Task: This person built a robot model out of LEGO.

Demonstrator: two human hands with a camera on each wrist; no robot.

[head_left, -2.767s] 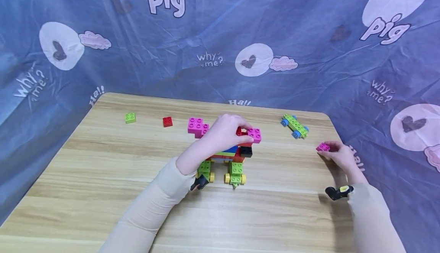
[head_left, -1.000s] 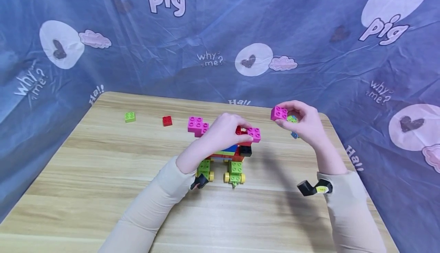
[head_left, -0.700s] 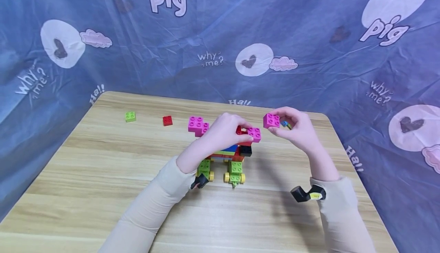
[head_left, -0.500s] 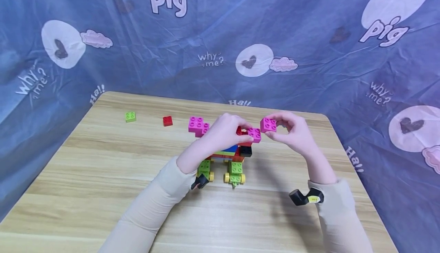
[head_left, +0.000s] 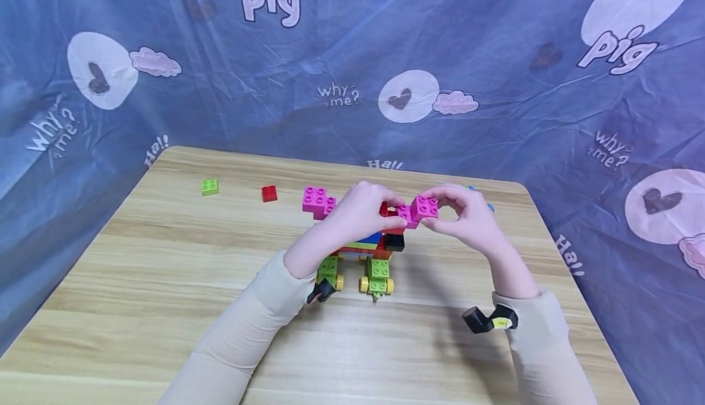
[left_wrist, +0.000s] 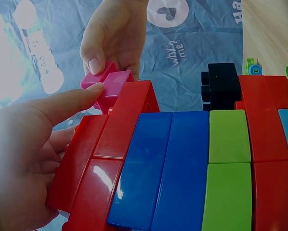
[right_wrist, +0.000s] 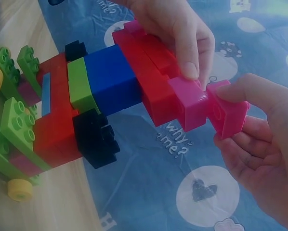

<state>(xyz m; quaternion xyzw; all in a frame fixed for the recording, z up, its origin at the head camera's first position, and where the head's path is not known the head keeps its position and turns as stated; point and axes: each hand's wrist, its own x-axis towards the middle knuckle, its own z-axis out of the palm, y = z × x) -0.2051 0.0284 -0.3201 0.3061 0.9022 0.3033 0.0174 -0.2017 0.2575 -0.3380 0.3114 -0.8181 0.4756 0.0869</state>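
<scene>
A brick figure [right_wrist: 112, 79] of red, blue, green and black toy bricks stands on green wheeled bases mid-table. My left hand [head_left: 360, 212] grips its red upper part, the thumb pressing by the pink end brick [right_wrist: 188, 106]. Between thumb and fingers, my right hand [head_left: 467, 218] pinches a loose pink brick [head_left: 425, 208] with its studs up. That brick overlaps the figure's pink end brick in the head view, and its lower edge is right at that brick's studs in the right wrist view. The left forearm hides part of the figure's middle.
On the wooden table [head_left: 182, 295], a lime green brick [head_left: 210, 186] and a red brick [head_left: 268, 194] lie at the back left. Another pink stepped part [head_left: 316, 201] juts from the figure's left side. A wheeled green base is mostly hidden behind the right hand.
My right hand has picked up the pink brick near the table's right edge and carried it left to the figure's pink end brick. The left hand has kept its hold.
</scene>
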